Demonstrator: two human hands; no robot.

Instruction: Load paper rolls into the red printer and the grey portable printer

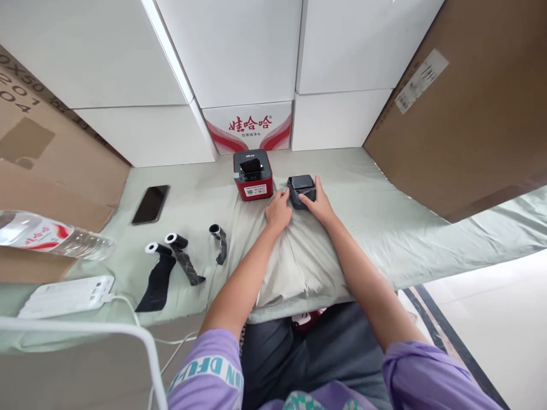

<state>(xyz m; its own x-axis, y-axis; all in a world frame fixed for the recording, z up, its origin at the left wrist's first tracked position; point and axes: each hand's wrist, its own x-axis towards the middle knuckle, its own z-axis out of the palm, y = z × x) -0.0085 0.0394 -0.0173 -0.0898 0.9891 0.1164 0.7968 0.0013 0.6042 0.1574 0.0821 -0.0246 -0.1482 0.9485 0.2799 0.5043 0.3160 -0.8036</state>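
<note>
A storeroom or packing corner, it seems: stacked white cartons [239,51] rise just beyond the fingers [285,196], with a printed drinks carton [250,128] among them, brown cardboard boxes [465,102] close in on both sides, and a worktop [384,228] draped in pale green cloth.

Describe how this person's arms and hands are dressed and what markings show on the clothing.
Both the left hand and right hand are bare, without gloves, rings or a watch visible. The forearms are uncovered. Short purple sleeves end near the elbows; the left one carries a white band with teal letters.
</note>
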